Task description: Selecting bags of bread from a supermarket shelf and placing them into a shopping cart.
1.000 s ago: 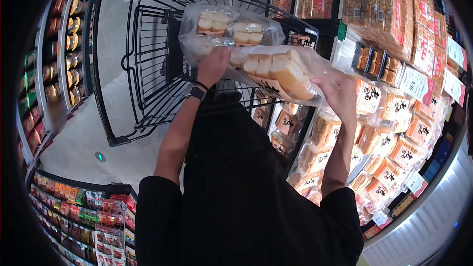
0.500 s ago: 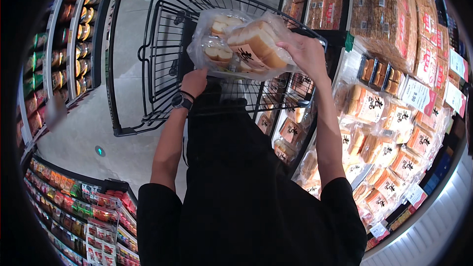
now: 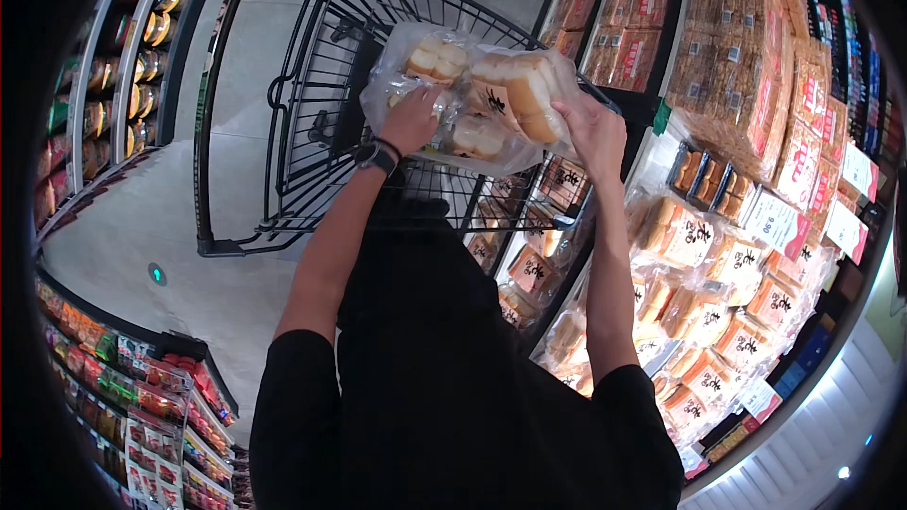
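Observation:
A clear plastic bag (image 3: 383,61) with several packs of bread lies in the black shopping cart (image 3: 326,33). A large packaged bread loaf (image 3: 515,76) with a pale orange label sits at its right. My right hand (image 3: 597,140) holds that loaf by its right end, thumb on top; the other fingers are mostly hidden. My left hand (image 3: 413,120), below a dark wristwatch (image 3: 375,159), reaches over the bag's left part, its fingers stretched out on a smaller bread pack. Another small bread pack (image 3: 437,59) shows beyond it, and a bun pack (image 3: 475,137) lies nearer me.
On the right, a display holds packaged loaves (image 3: 680,231), stacked brown bread packs (image 3: 727,28) and price cards (image 3: 773,227). Shelves of packaged food (image 3: 142,66) stand at left, with a snack rack (image 3: 156,406) lower left. A round green floor marker (image 3: 157,274) lies on the grey floor.
My left hand has moved from the bag's near left edge up and right onto the bread inside. The loaf has shifted slightly right, uncovering the near bun pack. My right hand stays at its end.

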The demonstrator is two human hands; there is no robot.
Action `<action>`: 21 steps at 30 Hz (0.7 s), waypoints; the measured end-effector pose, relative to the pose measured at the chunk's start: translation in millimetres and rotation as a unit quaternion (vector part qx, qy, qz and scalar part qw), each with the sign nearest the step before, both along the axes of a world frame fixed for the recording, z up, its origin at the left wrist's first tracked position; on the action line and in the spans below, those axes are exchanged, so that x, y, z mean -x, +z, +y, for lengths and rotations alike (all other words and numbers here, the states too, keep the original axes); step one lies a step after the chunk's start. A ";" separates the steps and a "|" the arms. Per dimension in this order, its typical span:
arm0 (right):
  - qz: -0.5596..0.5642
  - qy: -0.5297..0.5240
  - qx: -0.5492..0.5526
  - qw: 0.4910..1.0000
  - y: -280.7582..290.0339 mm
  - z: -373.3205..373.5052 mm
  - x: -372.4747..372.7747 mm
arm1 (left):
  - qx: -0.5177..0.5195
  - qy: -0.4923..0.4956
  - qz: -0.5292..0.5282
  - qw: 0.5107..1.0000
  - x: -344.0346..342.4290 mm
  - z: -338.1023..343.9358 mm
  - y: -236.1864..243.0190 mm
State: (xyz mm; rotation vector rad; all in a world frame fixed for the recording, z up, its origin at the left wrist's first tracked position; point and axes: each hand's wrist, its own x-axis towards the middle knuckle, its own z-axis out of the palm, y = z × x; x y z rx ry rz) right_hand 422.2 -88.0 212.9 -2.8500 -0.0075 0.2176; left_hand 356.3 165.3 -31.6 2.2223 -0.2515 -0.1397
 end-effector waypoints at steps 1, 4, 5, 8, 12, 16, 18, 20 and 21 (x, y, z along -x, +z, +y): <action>0.001 -0.006 0.000 1.000 2.0 2.6 -1.1 | 0.005 -0.012 0.006 1.000 -17.3 -5.6 -6.2; 0.010 0.035 -0.002 0.999 -5.2 29.5 -11.6 | -0.193 0.023 -0.021 0.981 -25.8 8.0 -62.5; 0.024 0.035 0.038 0.998 -9.8 29.1 -14.8 | -0.238 -0.060 0.164 0.955 -38.1 10.3 -64.7; -0.022 0.093 0.000 0.995 -26.8 29.9 -24.7 | -0.319 -0.135 0.157 0.925 -31.9 21.2 -73.3; 0.001 0.168 0.019 0.986 -33.5 50.1 -40.6 | -0.294 -0.126 0.054 0.946 -4.3 32.8 -55.1; 0.067 0.268 0.020 0.961 -44.6 97.0 -54.7 | -0.260 -0.129 0.085 0.953 22.5 47.0 -44.1; 0.063 0.297 0.010 0.953 -57.6 114.0 -60.4 | -0.264 -0.124 0.068 0.954 28.9 44.9 -32.6; 0.089 0.335 0.073 0.935 -71.8 139.1 -62.5 | -0.245 -0.110 -0.002 0.963 40.0 47.9 -32.1; 0.087 0.343 0.073 0.932 -82.2 147.3 -62.5 | -0.247 -0.102 0.000 0.964 42.1 47.9 -31.7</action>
